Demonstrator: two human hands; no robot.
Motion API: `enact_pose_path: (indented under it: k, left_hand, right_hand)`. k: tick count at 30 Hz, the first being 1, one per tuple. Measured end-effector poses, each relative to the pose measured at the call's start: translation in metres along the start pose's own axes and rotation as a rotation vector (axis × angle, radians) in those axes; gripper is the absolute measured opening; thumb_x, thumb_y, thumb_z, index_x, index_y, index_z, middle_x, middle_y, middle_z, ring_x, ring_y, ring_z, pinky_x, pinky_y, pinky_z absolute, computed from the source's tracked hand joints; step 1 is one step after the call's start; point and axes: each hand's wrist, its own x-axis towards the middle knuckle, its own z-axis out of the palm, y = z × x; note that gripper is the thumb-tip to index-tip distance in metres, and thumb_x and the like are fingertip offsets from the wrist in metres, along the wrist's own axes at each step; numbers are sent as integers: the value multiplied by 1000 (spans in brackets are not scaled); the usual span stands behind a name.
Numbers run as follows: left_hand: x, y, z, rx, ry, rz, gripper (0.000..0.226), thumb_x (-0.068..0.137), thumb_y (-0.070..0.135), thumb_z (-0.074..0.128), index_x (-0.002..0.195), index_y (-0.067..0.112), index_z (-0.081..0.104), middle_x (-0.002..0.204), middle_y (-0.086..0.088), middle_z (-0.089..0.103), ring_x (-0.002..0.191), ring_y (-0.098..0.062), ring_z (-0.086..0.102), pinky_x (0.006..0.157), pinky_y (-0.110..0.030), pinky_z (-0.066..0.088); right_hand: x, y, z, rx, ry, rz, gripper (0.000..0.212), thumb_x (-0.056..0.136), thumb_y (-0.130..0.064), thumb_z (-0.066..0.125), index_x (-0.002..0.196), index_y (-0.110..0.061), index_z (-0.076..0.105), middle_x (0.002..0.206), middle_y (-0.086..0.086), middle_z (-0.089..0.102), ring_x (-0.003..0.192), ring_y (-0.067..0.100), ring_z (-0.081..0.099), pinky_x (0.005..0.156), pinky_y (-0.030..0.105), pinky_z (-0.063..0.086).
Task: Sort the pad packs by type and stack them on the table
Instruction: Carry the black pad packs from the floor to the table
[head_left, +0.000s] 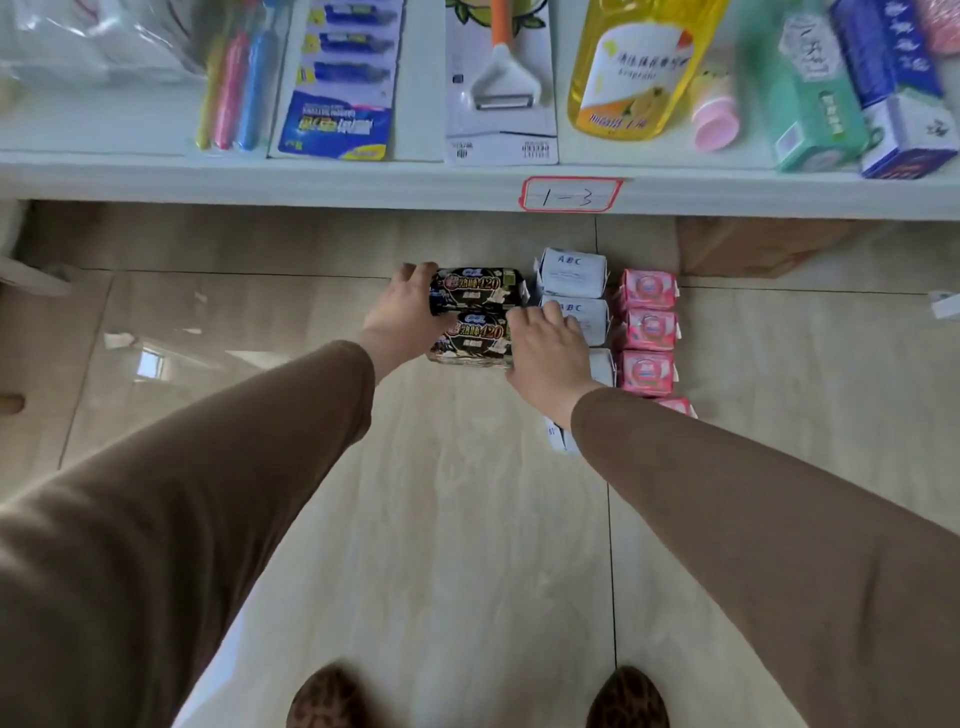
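Black packs (475, 314) look like the last group being squared up. Two of them show, one behind the other, in a column at the 9 o'clock side of the white ABC packs (571, 273); the pink packs (647, 330) form a third column at 3 o'clock of the white ones. All three types sit apart by type, side by side, so sorting looks nearly done. They lie on a pale glossy surface under the shelf edge (363, 182); I can't tell whether that is the table or the floor.

Left hand (402, 317) is at 9 o'clock of the black packs, fingers curled over the far pack's left end, gripping it. Right hand (548, 345) is at 3 o'clock of them, fingers spread fairly straight, resting across the near black pack's right end and the neighbouring white pack; it covers part of the white column.

Left to do, my guess: align the black column.
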Motion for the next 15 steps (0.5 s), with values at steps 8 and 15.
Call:
enact_pose_path:
  k: [8,15]
  left_hand:
    - [61,-9,31,108,-21,2,62,80,14,69,137,18,46,129,-15,46,117,-37,50,93,-43,46]
    - [-11,-20,-4,88,-80,-41,56,78,25,80,126,17,55,121,-10,50,103,-33,57,82,-40,51]
  right_hand:
    - [25,-16,44,-209,124,-75,29,85,-27,65,111,-15,61,110,5,55,108,27,46,90,39,35]
    - [-42,-19,-4,276,-140,-52,47,80,-33,71,119,-18,51,112,4,62,109,28,54,88,40,38]
